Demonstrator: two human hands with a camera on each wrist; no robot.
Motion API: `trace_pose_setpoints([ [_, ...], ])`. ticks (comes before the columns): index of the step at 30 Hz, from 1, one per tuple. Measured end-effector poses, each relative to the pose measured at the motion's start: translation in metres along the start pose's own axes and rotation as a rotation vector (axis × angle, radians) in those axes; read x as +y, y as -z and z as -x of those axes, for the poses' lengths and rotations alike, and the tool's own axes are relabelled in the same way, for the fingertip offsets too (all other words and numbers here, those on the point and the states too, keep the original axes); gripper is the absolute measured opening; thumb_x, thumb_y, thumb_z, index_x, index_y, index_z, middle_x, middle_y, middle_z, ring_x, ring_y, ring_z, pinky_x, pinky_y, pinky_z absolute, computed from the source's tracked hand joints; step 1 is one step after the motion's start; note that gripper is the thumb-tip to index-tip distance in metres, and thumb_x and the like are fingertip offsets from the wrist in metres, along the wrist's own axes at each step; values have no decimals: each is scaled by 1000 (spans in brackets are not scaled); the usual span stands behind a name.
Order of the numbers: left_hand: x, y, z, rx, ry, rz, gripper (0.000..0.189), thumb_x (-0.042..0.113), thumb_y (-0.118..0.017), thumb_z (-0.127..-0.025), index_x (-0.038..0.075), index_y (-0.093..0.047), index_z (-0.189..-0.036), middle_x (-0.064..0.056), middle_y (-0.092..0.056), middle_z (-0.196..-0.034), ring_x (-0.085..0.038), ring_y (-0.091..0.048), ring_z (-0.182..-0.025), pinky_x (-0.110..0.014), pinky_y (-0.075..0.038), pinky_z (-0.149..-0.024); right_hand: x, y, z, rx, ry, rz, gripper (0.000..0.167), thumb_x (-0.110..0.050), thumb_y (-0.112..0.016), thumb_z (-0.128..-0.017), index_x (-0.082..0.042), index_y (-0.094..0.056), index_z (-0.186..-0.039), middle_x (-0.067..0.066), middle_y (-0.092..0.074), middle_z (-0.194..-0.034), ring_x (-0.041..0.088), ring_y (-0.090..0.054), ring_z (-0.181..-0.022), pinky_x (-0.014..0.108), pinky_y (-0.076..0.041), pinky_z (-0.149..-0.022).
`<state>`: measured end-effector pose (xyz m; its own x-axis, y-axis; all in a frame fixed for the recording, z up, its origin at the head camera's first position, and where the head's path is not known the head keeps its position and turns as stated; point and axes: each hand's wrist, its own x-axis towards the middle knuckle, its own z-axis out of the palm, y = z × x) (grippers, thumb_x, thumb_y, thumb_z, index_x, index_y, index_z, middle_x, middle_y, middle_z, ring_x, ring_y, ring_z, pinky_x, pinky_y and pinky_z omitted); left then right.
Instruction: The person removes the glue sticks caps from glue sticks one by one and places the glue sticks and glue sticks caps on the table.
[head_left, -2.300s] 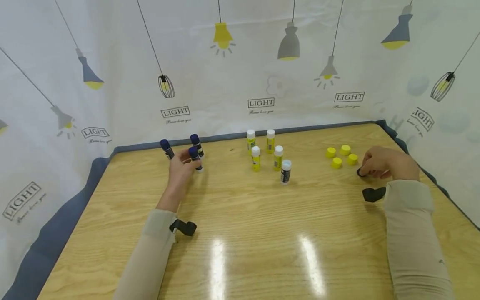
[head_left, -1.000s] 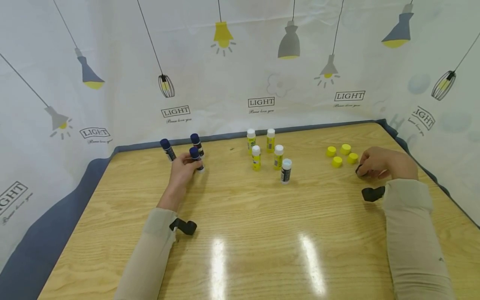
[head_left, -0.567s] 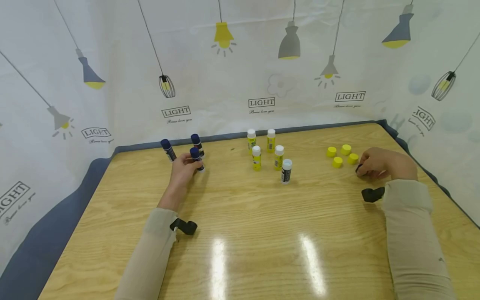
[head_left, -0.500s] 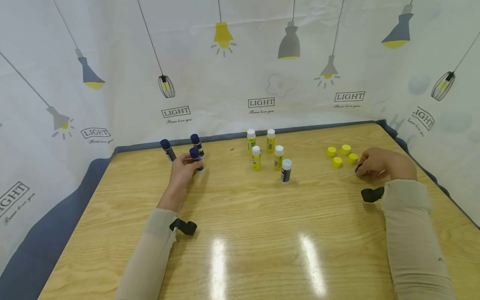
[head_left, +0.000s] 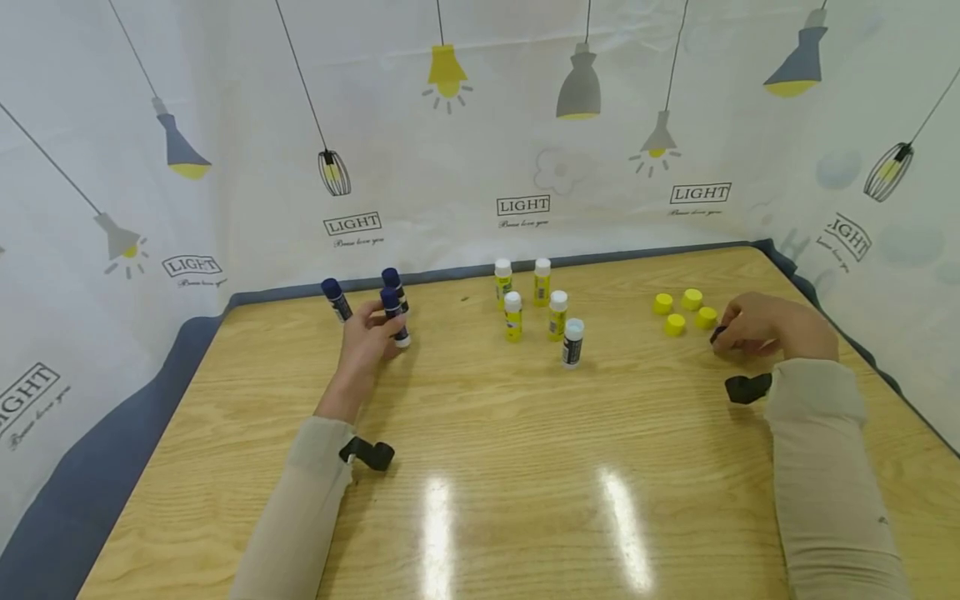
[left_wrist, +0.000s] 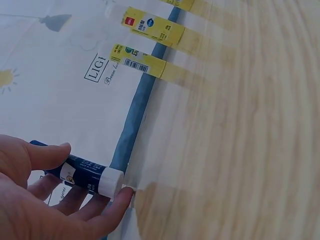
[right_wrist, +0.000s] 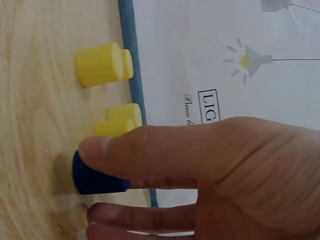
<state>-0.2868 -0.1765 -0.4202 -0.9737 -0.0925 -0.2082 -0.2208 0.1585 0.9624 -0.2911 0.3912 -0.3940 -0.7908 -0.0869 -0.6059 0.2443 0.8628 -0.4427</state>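
Note:
My left hand (head_left: pixel 366 337) grips a dark blue glue stick (left_wrist: pixel 85 172) between thumb and fingers, its white base turned toward the table. Beside it stand two similar blue-capped glue sticks, one at the left (head_left: pixel 336 300) and one behind (head_left: pixel 395 287). Over on the right, my right hand (head_left: pixel 757 323) pinches a small dark blue cap (right_wrist: pixel 95 175), thumb on its near side, close over the tabletop. Several yellow caps (head_left: pixel 675 325) sit just left of that hand. At mid-table stands a glue stick with a dark label and pale top (head_left: pixel 572 343), uncapped.
Several yellow glue sticks with white tops (head_left: pixel 513 317) stand upright at the back middle of the wooden table (head_left: pixel 510 433). Behind the table hangs a white curtain (head_left: pixel 450 167) printed with lamps, with a blue border along the table's back edge.
The glue stick in my left hand has risen slightly, and more of it shows past the fingers. My right hand, with the cap, has barely shifted.

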Motion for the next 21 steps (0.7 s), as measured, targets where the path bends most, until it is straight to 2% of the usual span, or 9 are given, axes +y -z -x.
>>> trace_pose_setpoints([
  [5,1,-2,1,-8,-17,-5,51,23,-65,-103,14,-49,-151,-19,-55,-146,-33,-59,-129,-39,-61,-90,-3,2,7,6,10,-3,65,-33,-76,-94,10,-43,-130,25,-58,-116,38,-63,-105,44,-59,-83],
  [10,6,-7,4,-24,-14,-18,52,25,-67,-102,13,-50,-150,-19,-57,-143,-29,-62,-121,-33,-62,-82,-17,5,24,75,95,64,65,-32,-70,-98,12,-42,-136,37,-55,-129,49,-63,-111,50,-59,-85],
  [13,10,-10,7,-47,-23,-13,55,28,-68,-102,15,-48,-151,-17,-57,-140,-27,-63,-119,-30,-63,-78,-28,8,36,143,165,103,63,-31,-67,-100,13,-43,-138,39,-55,-130,48,-65,-108,52,-59,-84],
  [17,16,-16,15,-87,-61,-17,60,31,-70,-101,15,-47,-153,-14,-57,-134,-25,-63,-117,-35,-65,-81,-37,10,40,197,218,118,61,-33,-65,-102,12,-45,-137,38,-58,-129,44,-67,-104,52,-60,-84],
  [21,21,-21,21,-116,-95,-33,59,33,-71,-99,14,-50,-150,-11,-58,-126,-24,-63,-112,-44,-64,-85,-37,10,38,182,199,111,59,-33,-64,-102,12,-46,-135,38,-58,-128,45,-67,-104,52,-60,-83],
])
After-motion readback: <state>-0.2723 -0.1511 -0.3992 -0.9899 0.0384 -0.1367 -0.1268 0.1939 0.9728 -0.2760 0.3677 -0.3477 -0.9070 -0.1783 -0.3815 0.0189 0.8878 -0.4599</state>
